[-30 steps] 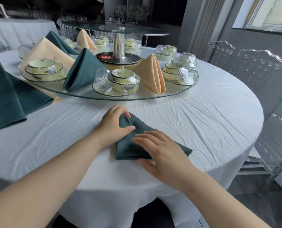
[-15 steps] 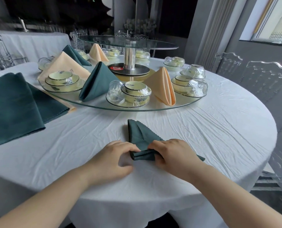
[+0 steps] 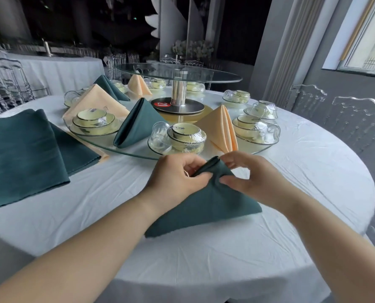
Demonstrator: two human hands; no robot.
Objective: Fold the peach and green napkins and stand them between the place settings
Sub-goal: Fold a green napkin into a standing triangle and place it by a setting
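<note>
Green napkin [image 3: 204, 204] tented near the table edge [image 3: 226, 278], left hand [image 3: 175, 180] and right hand [image 3: 248, 178] pinching its peak.

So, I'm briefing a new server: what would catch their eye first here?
Front and centre, the left hand and right hand pinch the peak of a dark green napkin, its lower edge on the white tablecloth. Behind it, a glass turntable carries a standing green napkin and a standing peach napkin between bowl sets. Flat green napkins lie stacked at left.
</note>
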